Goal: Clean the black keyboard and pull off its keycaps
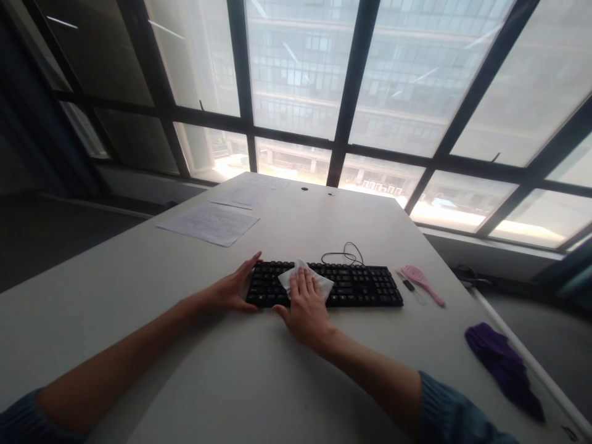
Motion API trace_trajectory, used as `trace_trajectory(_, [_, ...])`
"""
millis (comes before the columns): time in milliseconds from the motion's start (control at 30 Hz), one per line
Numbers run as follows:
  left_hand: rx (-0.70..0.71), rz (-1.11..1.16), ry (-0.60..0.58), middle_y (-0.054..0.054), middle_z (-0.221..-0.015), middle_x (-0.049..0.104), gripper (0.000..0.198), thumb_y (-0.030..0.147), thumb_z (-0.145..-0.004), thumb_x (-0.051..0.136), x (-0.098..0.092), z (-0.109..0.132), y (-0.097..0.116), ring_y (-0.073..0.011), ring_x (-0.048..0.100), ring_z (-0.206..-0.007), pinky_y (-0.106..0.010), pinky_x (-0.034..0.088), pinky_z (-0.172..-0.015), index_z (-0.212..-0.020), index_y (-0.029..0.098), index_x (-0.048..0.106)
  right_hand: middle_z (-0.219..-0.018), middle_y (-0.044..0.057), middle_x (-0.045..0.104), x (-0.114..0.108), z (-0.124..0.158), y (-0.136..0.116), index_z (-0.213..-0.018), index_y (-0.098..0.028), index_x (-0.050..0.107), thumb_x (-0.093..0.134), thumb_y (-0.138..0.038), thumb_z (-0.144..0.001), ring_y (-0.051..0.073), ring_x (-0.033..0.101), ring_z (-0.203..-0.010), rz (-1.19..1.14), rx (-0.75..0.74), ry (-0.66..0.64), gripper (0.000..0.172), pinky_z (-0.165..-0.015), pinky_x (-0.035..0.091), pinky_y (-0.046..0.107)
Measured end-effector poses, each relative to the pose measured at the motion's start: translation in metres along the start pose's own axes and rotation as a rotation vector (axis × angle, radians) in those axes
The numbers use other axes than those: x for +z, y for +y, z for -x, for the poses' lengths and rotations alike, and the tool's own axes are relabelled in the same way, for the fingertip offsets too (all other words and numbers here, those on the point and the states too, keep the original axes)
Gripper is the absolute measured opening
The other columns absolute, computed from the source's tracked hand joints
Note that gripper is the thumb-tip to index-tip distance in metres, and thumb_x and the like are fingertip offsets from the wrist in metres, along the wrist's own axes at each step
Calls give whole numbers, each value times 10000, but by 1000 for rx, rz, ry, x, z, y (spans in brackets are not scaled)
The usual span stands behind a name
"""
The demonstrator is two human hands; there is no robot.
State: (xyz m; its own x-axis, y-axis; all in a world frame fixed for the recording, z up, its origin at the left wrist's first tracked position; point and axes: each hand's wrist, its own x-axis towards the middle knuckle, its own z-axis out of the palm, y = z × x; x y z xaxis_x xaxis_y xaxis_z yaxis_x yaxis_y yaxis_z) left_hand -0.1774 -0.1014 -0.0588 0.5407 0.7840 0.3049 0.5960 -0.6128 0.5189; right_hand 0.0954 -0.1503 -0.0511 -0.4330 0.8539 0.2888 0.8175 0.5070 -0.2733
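A black keyboard [365, 285] lies on the white desk in front of me. At its left end, my left hand [235, 288] spans the short side, fingers at the far corner and thumb at the near corner, gripping it. My right hand [308, 305] presses a thin white wipe [324, 287] onto the keys left of the middle. The fingers of that hand lie stretched out flat over the wipe, thumb out to the left near the keyboard's front edge. Keys beneath the wipe are hidden.
A black cable [345, 253] loops behind the keyboard. To the right lie a pink hairbrush [419, 277], a small black item [408, 285] and a purple cloth [502, 367] near the desk's edge. Printed sheets [210, 223] rest at the far left. Windows [296, 74] stand beyond the desk [259, 376].
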Motion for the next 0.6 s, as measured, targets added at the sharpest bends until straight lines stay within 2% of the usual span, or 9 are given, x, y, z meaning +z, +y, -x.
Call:
trace_trajectory(167, [-5, 9, 0, -194, -1620, 255, 1379, 509, -633, 880, 2, 0, 1, -413, 343, -1452, -585, 347, -1158, -1598, 326, -88, -1626, 268, 174, 4, -19, -26, -1525, 50, 315, 424, -644, -963, 347, 112, -1539, -70, -49, -2, 900, -1240, 169, 498])
trace_trajectory(300, [-25, 13, -10, -178, -1622, 257, 1375, 520, -645, 873, 2, 0, 3, -399, 314, -1469, -585, 301, -1184, -1593, 331, -106, -1623, 266, 189, 3, -23, -32, -1527, 58, 302, 434, -589, -983, 326, 126, -1540, -75, -97, -15, 856, -1245, 169, 465])
trace_trajectory(467, [-50, 34, -43, -159, -1645, 198, 1399, 524, -624, 884, 0, -1, 3, -409, 282, -1480, -586, 280, -1195, -1589, 349, -113, -1650, 204, 151, 1, -18, -24, -1543, -57, 352, 453, -604, -974, 316, 101, -1546, -55, -46, 7, 796, -1243, 157, 470])
trace_trajectory(600, [-60, 70, -42, -149, -1626, 258, 1404, 511, -602, 895, 0, 0, 0, -418, 317, -1462, -588, 296, -1185, -1591, 374, -92, -1654, 199, 140, 2, -14, -20, -1565, -129, 333, 491, -651, -938, 350, 91, -1543, -30, 35, 17, 831, -1230, 145, 518])
